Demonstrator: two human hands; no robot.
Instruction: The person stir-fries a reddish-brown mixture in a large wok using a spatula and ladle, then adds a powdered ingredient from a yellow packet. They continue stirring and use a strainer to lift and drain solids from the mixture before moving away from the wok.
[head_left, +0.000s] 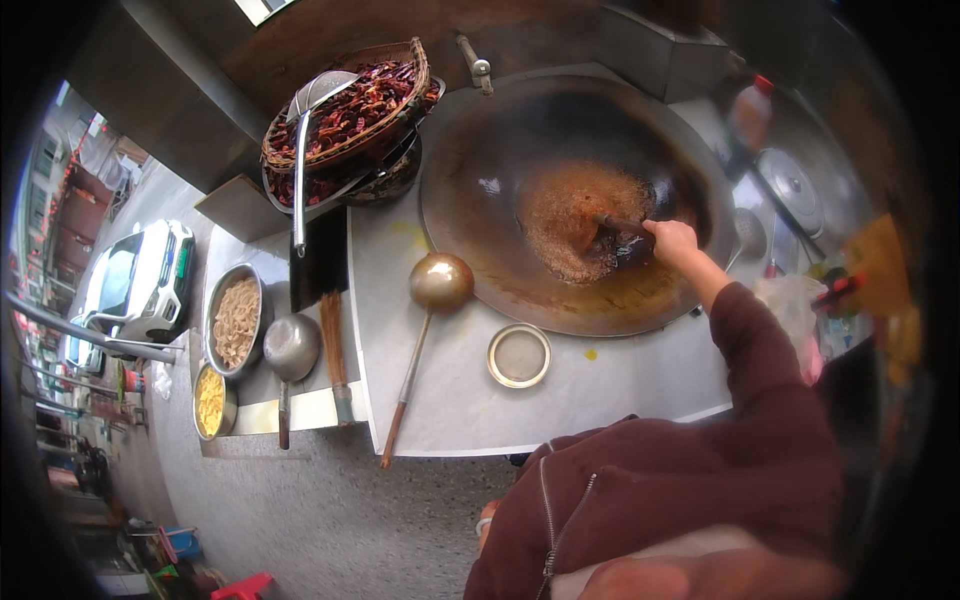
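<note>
My right hand (675, 241) grips the handle (626, 224) of a cooking tool whose far end dips into bubbling brownish liquid (574, 202); that end is hidden by the froth. The liquid lies at the bottom of a large, wide wok (469, 247) set into a metal stove top (622, 390). My left hand (487, 516) hangs low beside my jacket, mostly hidden by it, with a pale band near the wrist. In front of the wok, a long-handled ladle (441, 283) rests bowl down. Right of the ladle sits a round, shallow metal dish or lid (519, 355).
A wicker basket of dried red chillies (367, 105) carries a mesh strainer (319, 90). Leftward stand a bowl of pale strips (238, 322), a bowl of yellow pieces (212, 401), a metal scoop (292, 347) and a brush (335, 352). A tap (476, 64) and a red-capped bottle (752, 112) flank the wok.
</note>
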